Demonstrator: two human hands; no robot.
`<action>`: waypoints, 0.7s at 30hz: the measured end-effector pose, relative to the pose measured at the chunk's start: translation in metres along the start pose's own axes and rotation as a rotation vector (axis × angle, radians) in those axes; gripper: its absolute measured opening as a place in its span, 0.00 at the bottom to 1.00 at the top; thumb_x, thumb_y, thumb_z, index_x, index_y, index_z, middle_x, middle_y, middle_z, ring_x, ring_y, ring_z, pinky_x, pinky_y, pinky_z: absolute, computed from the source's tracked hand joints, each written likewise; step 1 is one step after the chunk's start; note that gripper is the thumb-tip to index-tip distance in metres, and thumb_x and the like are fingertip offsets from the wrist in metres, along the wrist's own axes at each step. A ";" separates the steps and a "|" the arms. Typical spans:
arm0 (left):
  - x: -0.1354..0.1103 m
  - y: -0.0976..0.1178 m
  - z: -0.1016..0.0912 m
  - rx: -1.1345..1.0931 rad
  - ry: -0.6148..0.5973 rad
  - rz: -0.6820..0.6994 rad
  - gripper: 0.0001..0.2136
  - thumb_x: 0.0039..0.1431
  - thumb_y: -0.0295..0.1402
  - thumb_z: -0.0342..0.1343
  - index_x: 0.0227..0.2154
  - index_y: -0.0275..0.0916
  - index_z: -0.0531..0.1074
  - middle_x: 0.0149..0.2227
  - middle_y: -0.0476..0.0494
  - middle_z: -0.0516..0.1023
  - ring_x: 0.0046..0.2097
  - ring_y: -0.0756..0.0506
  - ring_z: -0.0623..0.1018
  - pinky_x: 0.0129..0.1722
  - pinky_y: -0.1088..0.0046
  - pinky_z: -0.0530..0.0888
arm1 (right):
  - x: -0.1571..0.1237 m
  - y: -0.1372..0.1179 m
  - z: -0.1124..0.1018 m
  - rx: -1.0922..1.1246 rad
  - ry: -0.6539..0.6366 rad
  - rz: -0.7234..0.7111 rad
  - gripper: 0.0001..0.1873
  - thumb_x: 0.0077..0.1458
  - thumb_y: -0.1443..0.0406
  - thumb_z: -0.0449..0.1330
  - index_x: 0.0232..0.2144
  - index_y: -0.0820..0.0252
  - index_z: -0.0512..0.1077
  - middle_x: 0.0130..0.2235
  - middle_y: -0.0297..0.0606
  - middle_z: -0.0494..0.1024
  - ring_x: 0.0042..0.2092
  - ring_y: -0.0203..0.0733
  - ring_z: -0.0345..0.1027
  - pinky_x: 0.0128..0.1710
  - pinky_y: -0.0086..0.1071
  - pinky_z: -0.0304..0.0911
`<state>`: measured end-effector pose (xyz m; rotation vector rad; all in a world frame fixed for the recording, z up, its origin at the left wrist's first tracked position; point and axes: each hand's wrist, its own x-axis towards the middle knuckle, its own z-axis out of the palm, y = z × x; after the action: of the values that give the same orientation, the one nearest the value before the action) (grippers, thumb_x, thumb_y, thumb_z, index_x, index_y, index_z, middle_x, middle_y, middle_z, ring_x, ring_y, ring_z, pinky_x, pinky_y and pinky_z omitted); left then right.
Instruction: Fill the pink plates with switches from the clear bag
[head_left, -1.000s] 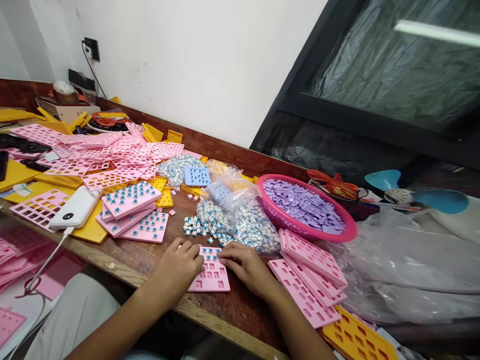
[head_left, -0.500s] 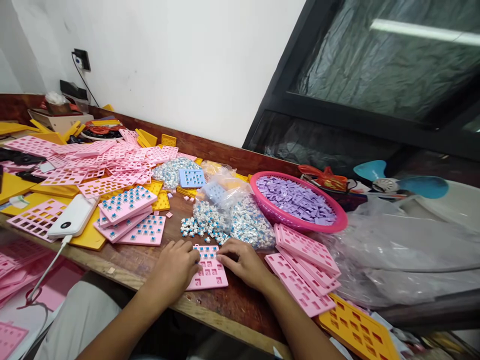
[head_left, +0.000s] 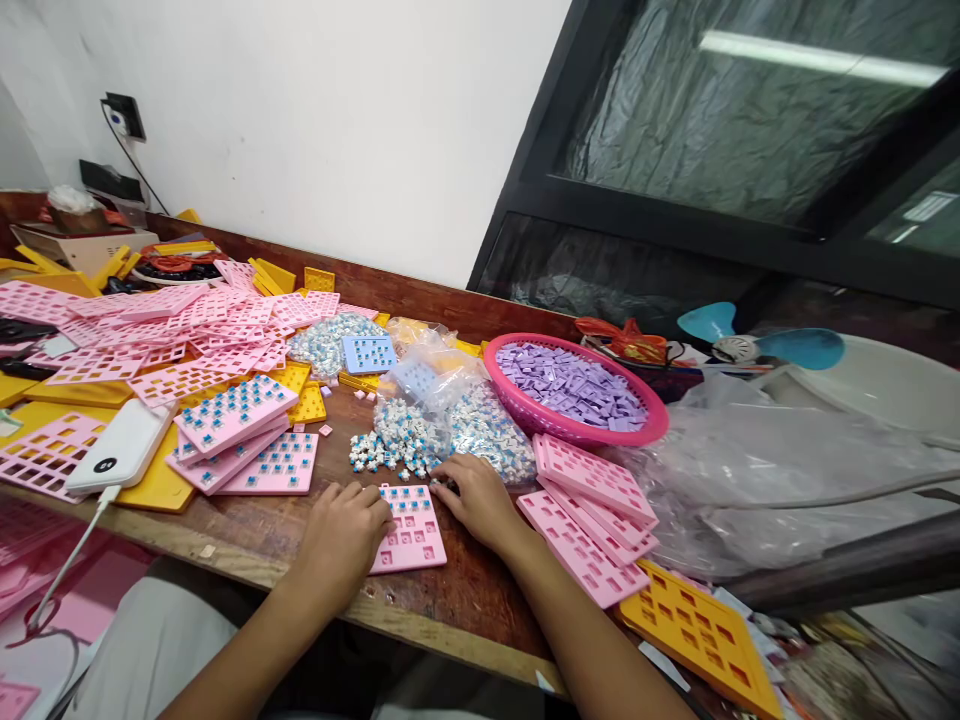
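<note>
A pink keypad plate (head_left: 420, 550) lies near the table's front edge, with blue-and-white key switches (head_left: 412, 500) in its upper rows and bare square sockets below. My left hand (head_left: 341, 540) is closed on the plate's left side, its fingertips curled over the edge. Just beyond the plate's upper right corner is my right hand (head_left: 480, 500). Its thumb and forefinger are bent with a gap between them, close to the front of a loose heap of switches (head_left: 405, 440). No switch shows between these fingers, though their undersides are hidden.
Switch-filled pink plates (head_left: 236, 420) are stacked at left beside a white power bank (head_left: 124, 450). Behind the heap lies a clear bag of switches (head_left: 487, 430). A pink basket (head_left: 660, 425) holds purple pieces. More pink plates (head_left: 592, 500) and a yellow plate (head_left: 701, 635) lie right.
My right hand has moved off the pink plate's top right area towards the heap of switches. My left hand stays on the plate. The whole view has shifted slightly.
</note>
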<state>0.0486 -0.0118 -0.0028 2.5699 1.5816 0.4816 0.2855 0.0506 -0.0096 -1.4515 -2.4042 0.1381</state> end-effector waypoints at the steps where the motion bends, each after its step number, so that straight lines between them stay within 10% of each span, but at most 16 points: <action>1: 0.001 0.001 0.000 0.007 -0.007 -0.002 0.05 0.66 0.33 0.58 0.34 0.41 0.77 0.40 0.45 0.80 0.44 0.41 0.75 0.43 0.63 0.64 | 0.000 0.000 0.002 -0.001 0.001 0.001 0.06 0.62 0.65 0.63 0.41 0.56 0.79 0.41 0.41 0.80 0.46 0.48 0.70 0.47 0.40 0.61; 14: 0.000 -0.057 -0.010 -0.247 0.199 -0.006 0.14 0.70 0.27 0.47 0.49 0.41 0.76 0.52 0.41 0.77 0.53 0.43 0.75 0.54 0.65 0.70 | -0.008 -0.008 -0.025 0.678 0.088 -0.046 0.11 0.62 0.60 0.62 0.45 0.55 0.79 0.45 0.41 0.79 0.48 0.47 0.73 0.52 0.40 0.65; 21: 0.008 -0.069 0.002 -0.085 0.019 0.067 0.23 0.69 0.23 0.44 0.63 0.40 0.67 0.64 0.41 0.70 0.60 0.41 0.71 0.61 0.59 0.67 | -0.015 -0.036 -0.013 0.724 -0.019 0.024 0.06 0.55 0.66 0.64 0.37 0.57 0.78 0.37 0.38 0.80 0.36 0.42 0.72 0.37 0.33 0.67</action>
<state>-0.0062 0.0278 -0.0195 2.5691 1.4518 0.5680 0.2659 0.0195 0.0080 -1.1204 -2.0106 0.9187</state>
